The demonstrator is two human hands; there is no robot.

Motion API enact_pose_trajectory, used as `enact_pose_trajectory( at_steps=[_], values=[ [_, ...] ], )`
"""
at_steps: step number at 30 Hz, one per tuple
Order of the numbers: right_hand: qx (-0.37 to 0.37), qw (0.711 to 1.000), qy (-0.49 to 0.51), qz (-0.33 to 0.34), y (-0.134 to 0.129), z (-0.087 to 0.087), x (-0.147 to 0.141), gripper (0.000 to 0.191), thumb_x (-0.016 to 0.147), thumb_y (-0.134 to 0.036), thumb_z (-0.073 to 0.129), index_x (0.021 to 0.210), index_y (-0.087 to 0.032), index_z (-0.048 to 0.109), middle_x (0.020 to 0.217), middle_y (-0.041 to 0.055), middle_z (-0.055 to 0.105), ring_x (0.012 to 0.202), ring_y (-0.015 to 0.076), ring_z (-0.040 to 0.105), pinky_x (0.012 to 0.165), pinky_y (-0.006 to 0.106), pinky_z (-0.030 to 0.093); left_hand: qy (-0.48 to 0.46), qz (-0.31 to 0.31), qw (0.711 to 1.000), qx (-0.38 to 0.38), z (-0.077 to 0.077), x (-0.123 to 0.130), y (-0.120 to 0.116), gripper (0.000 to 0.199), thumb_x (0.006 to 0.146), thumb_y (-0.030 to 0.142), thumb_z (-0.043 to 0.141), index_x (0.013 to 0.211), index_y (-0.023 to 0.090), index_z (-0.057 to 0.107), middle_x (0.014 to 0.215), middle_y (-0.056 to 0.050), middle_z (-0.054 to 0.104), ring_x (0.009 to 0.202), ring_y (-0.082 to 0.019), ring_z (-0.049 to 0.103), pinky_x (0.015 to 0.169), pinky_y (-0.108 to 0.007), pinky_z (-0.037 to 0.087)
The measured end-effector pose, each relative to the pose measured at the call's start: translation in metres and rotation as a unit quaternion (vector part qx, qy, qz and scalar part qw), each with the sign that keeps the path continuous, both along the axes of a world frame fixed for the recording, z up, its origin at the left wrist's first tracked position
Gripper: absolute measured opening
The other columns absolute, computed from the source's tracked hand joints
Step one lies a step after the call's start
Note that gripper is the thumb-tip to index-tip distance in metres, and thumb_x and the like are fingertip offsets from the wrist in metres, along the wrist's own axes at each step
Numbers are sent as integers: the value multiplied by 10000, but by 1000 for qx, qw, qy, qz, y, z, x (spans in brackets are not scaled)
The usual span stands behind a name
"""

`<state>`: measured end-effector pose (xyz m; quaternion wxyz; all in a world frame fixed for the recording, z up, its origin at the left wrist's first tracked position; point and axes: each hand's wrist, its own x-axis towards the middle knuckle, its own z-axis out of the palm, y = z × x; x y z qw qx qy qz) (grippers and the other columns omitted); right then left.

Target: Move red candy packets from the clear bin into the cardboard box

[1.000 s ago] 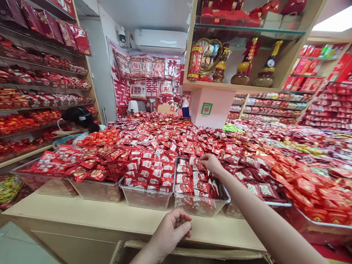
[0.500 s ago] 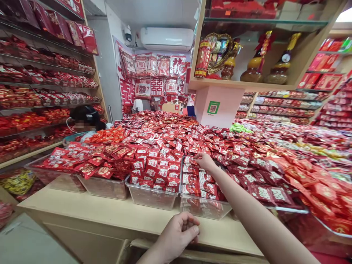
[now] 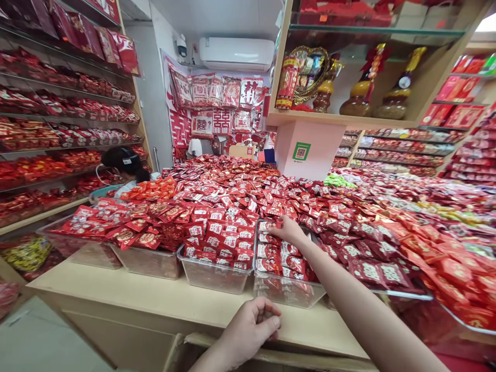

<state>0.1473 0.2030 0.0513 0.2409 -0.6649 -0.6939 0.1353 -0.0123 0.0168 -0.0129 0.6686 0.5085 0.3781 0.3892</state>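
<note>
My right hand (image 3: 290, 231) reaches over a clear plastic bin (image 3: 289, 294). Its fingers are closed at the back of the rows, on a small red-and-white packet (image 3: 267, 227) that they partly cover. Further packets of the same kind (image 3: 268, 265) lie in neat rows nearer the front. Just short of the bin, above the counter's front edge, hovers my left hand (image 3: 253, 326). Its fingers are curled in toward the thumb, and nothing shows in them.
More clear bins of red packets (image 3: 217, 278) line the beige counter (image 3: 147, 297), with large heaps behind. A display cabinet (image 3: 341, 120) overhangs at right. Shelves (image 3: 65, 111) of packets rise at left, where a person (image 3: 126, 163) sits low. An open carton (image 3: 217, 349) is below the counter.
My right hand has shifted slightly left over the back packets. The left hand has barely moved. The person at left has turned their head.
</note>
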Motion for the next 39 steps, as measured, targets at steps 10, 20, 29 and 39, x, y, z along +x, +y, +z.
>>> enact_pose_trajectory(
  at_steps=[10, 20, 29, 39],
  values=[
    [37, 998, -45, -33, -11, -4, -18, 479, 622, -475, 599, 934, -164, 410, 849, 109, 604, 778, 242, 572, 578, 276, 369, 7, -6, 1000, -11, 5, 0, -1, 226, 673, 330, 598, 804, 154, 544, 638, 18, 570, 576, -109, 542, 566, -229, 381],
    [28, 999, 14, -9, 0, -10, 3, 380, 584, -440, 639, 809, -168, 499, 776, 60, 609, 707, 185, 559, 562, 236, 362, 5, -4, 1000, -11, 3, 0, 0, 212, 669, 315, 595, 794, 154, 538, 632, 19, 574, 564, -109, 547, 556, -232, 386],
    [23, 999, 40, 7, 1, -12, 2, 320, 572, -383, 650, 768, -169, 515, 752, 38, 605, 690, 161, 546, 556, 220, 353, 8, -8, 1000, -1, 1, 0, 0, 186, 692, 288, 575, 809, 150, 534, 635, 16, 571, 577, -110, 543, 559, -232, 380],
    [-1, 995, 99, -8, 4, -16, 6, 343, 520, -292, 679, 783, -149, 513, 741, 31, 604, 643, 143, 549, 527, 208, 364, 8, -7, 1000, -2, 6, 1, 0, 177, 686, 280, 577, 795, 148, 530, 623, 24, 556, 564, -104, 529, 552, -229, 377]
  ],
)
